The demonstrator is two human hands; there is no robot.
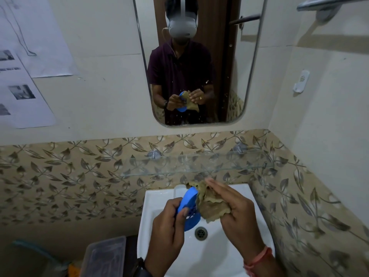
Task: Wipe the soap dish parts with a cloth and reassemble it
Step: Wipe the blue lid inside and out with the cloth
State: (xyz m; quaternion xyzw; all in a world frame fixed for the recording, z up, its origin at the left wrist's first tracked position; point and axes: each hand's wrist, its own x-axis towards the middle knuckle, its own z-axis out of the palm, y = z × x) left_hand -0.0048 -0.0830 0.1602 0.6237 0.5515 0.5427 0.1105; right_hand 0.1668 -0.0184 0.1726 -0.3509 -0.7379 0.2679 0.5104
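Observation:
Over the white sink (235, 254) I hold a blue oval soap dish part (188, 204) with slots in it, tilted on edge. My left hand (169, 232) grips it, thumb on its slotted face and fingers curled behind. My right hand (233, 212) holds a crumpled tan cloth (209, 204) bunched against the dish part's right side. The mirror (197, 56) above reflects both hands, the blue part and the cloth.
The sink drain (201, 233) lies just below the hands. A glass shelf (191, 166) juts from the leaf-patterned tiles right above them. A clear plastic box (105, 256) stands left of the sink. A towel bar (327, 5) hangs at the top right.

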